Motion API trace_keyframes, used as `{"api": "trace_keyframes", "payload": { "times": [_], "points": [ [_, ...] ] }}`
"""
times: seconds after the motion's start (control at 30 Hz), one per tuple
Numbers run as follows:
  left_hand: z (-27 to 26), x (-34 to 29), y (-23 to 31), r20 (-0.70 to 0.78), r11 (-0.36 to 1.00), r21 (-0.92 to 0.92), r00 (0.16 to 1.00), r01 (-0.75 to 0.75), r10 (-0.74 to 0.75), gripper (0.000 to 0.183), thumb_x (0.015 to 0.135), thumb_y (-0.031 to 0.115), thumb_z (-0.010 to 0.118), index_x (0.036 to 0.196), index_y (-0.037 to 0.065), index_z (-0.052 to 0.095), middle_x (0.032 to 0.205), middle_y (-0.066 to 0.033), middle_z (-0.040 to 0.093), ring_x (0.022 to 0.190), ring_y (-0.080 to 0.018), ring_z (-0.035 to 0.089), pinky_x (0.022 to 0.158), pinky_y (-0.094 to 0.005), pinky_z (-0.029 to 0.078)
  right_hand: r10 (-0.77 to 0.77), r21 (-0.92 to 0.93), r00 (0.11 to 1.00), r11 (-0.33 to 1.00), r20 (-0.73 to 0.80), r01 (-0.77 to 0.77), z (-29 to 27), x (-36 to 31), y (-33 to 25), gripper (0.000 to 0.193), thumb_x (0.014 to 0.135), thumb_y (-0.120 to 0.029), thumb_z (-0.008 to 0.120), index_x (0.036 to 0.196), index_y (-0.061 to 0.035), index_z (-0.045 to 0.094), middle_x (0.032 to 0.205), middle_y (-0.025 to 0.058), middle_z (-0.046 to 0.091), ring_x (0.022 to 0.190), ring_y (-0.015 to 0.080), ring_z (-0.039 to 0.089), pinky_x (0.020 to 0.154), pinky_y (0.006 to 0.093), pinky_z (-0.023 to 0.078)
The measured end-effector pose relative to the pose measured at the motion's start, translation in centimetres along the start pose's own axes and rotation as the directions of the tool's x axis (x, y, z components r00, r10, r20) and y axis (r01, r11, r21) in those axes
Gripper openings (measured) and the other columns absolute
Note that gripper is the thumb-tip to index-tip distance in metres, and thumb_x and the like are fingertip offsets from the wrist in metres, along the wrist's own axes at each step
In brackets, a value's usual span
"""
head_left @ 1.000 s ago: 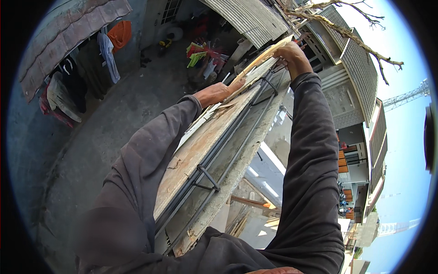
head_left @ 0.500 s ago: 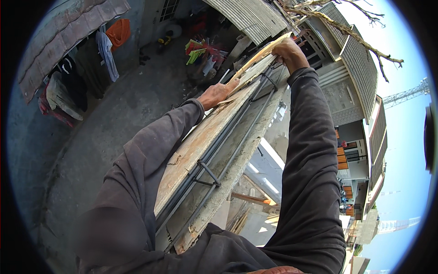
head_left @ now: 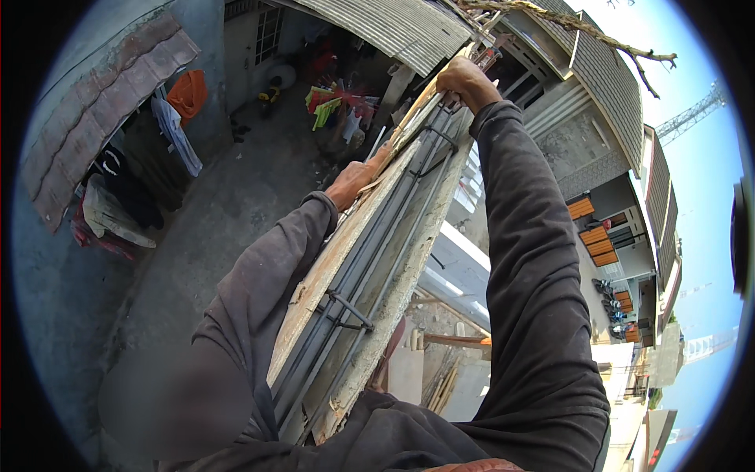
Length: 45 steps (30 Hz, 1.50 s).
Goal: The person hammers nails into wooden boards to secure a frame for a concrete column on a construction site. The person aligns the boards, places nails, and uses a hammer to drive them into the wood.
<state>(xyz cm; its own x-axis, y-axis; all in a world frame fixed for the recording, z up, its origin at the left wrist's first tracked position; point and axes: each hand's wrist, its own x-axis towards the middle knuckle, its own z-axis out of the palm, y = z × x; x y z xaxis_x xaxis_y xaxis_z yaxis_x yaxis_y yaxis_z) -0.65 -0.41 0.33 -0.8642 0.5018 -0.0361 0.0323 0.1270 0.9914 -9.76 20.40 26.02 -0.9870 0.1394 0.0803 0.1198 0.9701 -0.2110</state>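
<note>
1. Boards with rough, chipped upper edges form a long slanting channel, running from the person's body toward the far roofs.
2. Steel bars, tied by bent loops, lie lengthwise between them and take up much of the channel.
3. A thin wooden strip runs along the left edge at the far end, under both hands.
4. The right hand has its fingers curled down, gripping the strip's far end.
5. The left hand rests nearer on the same edge, index finger stretched along it; whether its other fingers grip, I cannot tell.
6. Left of the channel, open air drops to a grey courtyard floor, with hanging clothes beyond.
7. To the right, loose timber lies below; farther off stand houses and a lattice tower.
</note>
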Motion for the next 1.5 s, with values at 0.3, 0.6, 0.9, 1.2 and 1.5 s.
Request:
{"api": "trace_keyframes", "payload": {
  "times": [0.3, 0.6, 0.9, 1.2, 1.5],
  "points": [
    [0.0, -4.5, 6.0, 0.140, 0.925, -0.378, 0.990, 0.046, 0.008, 0.068, 0.105, 0.058, 0.051, 0.147, 0.005, 0.056, 0.125, -0.0033, 0.065, 0.103, -0.0103, 0.060, 0.086, -0.0258, 0.050, 0.134, -0.039, 0.986, 0.991, 0.103, -0.131, -1.1, -1.5, -1.4, 0.011, 0.076, -0.009, 0.067, 0.076, -0.0009, 0.074, 0.071, 0.0092, 0.072, 0.067, 0.0218, 0.072, 0.059, 0.0383, 0.054],
    [-0.8, -8.7, 10.6, 0.026, 0.904, -0.425, 0.999, 0.049, -0.042, 0.057, 0.108, 0.047, 0.053, 0.148, 0.007, 0.055, 0.116, 0.0007, 0.068, 0.088, -0.0043, 0.063, 0.073, -0.0224, 0.054, 0.126, 0.037, 0.992, 0.991, 0.027, -0.127, -0.6, -2.8, -1.5, 0.015, 0.074, -0.008, 0.061, 0.077, -0.0013, 0.074, 0.068, 0.0098, 0.069, 0.064, 0.0220, 0.071, 0.059, 0.0383, 0.053],
    [-0.7, -8.9, 13.3, 0.005, 0.935, -0.344, 0.995, 0.091, -0.096, 0.050, 0.105, 0.048, 0.059, 0.130, 0.006, 0.069, 0.098, -0.0010, 0.073, 0.074, -0.0050, 0.068, 0.061, -0.0227, 0.057, 0.060, 0.110, 0.998, 0.992, -0.037, -0.055, -0.9, -0.9, 0.9, 0.015, 0.072, -0.004, 0.058, 0.072, 0.0000, 0.073, 0.066, 0.0111, 0.069, 0.056, 0.0229, 0.067, 0.051, 0.0395, 0.051],
    [-1.3, -5.7, 8.8, 0.296, 0.753, -0.606, 0.951, 0.256, -0.085, 0.054, 0.104, 0.050, 0.059, 0.129, 0.004, 0.069, 0.096, -0.0054, 0.074, 0.075, -0.0067, 0.071, 0.064, -0.0216, 0.059, 0.087, 0.020, 0.990, 0.996, -0.114, -0.085, -1.3, -4.1, -1.8, 0.020, 0.076, -0.008, 0.060, 0.083, 0.0023, 0.075, 0.076, 0.0171, 0.073, 0.070, 0.0304, 0.074, 0.065, 0.0412, 0.058],
    [1.1, -0.7, 3.0, 0.005, 0.951, -0.288, 0.993, -0.112, 0.118, 0.070, 0.109, 0.061, 0.038, 0.118, -0.001, 0.069, 0.081, 0.0016, 0.062, 0.067, -0.0139, 0.052, 0.068, -0.0354, 0.051, -0.013, -0.115, 0.958, 0.993, -0.286, -0.021, 0.4, -5.7, -0.7, 0.031, 0.081, -0.015, 0.066, 0.106, -0.0005, 0.076, 0.103, 0.0240, 0.076, 0.100, 0.0381, 0.075, 0.089, 0.0464, 0.060]
  ]
}}
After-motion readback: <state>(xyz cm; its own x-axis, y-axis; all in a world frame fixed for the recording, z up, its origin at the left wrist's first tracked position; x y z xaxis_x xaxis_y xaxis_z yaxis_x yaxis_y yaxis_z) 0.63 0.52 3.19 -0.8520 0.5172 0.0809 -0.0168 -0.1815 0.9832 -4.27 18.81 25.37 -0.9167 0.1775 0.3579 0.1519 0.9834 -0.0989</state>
